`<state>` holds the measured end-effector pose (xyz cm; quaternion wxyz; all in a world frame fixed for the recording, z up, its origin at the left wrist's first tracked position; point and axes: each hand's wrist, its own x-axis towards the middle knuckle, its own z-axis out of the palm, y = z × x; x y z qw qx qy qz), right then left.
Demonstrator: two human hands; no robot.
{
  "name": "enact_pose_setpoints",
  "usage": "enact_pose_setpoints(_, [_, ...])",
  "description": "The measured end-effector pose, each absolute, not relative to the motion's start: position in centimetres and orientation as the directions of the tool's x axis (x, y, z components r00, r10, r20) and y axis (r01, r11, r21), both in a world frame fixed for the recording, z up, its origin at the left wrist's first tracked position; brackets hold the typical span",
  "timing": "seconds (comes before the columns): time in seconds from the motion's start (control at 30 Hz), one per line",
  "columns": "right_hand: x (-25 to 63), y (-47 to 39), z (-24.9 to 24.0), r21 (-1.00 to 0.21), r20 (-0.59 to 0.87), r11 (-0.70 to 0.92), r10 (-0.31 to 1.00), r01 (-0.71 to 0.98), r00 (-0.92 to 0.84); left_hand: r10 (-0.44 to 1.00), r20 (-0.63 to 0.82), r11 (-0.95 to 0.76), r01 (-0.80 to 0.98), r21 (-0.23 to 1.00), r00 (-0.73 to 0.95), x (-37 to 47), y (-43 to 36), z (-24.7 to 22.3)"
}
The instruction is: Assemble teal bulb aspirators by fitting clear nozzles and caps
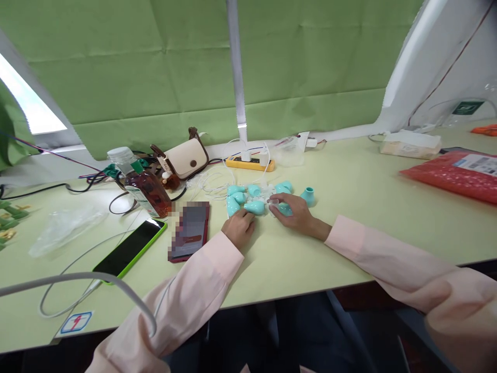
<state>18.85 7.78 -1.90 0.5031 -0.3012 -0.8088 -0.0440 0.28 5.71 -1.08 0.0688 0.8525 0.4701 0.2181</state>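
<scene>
My left hand (239, 228) rests on the table with its fingers curled. Its fingertips meet a glossy turquoise bulb-shaped piece (254, 208), and whatever lies under them is hidden. My right hand (294, 212) pinches a small clear plastic piece (273, 203) between thumb and fingers. Under that hand another turquoise piece (285, 209) is partly covered. Several more turquoise pieces (235, 190) lie in a loose group around both hands, with small clear bits among them. One flared turquoise piece (307, 196) stands apart, to the right of my right hand.
A yellow power strip (250, 163) with white plugs sits behind the pieces. To the left are a phone in a dark red case (190, 233), a green-edged phone (131, 249), a bottle (146, 190) and a cream bag (187, 158). A red package (454, 173) lies far right.
</scene>
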Motion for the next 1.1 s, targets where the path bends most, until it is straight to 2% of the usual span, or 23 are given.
enact_pose_setpoints(0.23, [17.4, 5.4, -1.4, -0.395, 0.742, 0.834, 0.536, 0.385, -0.402, 0.847, 0.391, -0.531, 0.575, 0.623, 0.359, 1.1, 4.2, 0.0])
enact_pose_setpoints(0.37, [17.2, 4.9, -1.6, -0.455, 0.702, 0.824, 0.566, 0.339, -0.433, 0.860, 0.352, -0.486, 0.386, 0.784, 0.368, 1.4, 3.5, 0.3])
enact_pose_setpoints(0.47, [17.3, 5.0, -1.7, -0.457, 0.679, 0.819, 0.573, 0.346, -0.459, 0.878, 0.318, -0.428, 0.291, 0.856, 0.357, 1.4, 3.8, 0.1])
enact_pose_setpoints(0.53, [17.5, 5.3, -1.7, -0.440, 0.676, 0.817, 0.574, 0.372, -0.461, 0.902, 0.304, -0.388, 0.267, 0.882, 0.308, 1.4, 4.1, -0.1])
enact_pose_setpoints(0.77, [18.1, 6.8, -2.4, -0.318, 0.700, 0.778, 0.578, 0.541, -0.420, 0.935, 0.353, -0.329, 0.307, 0.893, -0.023, 0.6, 4.8, -0.1])
enact_pose_setpoints(0.87, [18.3, 7.3, -2.6, -0.230, 0.652, 0.759, 0.585, 0.609, -0.483, 0.930, 0.364, -0.330, 0.334, 0.883, -0.043, 0.6, 4.8, -0.1])
enact_pose_setpoints(1.1, [17.7, 7.1, -2.0, -0.011, 0.512, 0.692, 0.624, 0.722, -0.590, 0.907, 0.419, -0.396, 0.416, 0.818, 0.039, 1.5, 3.8, -0.2])
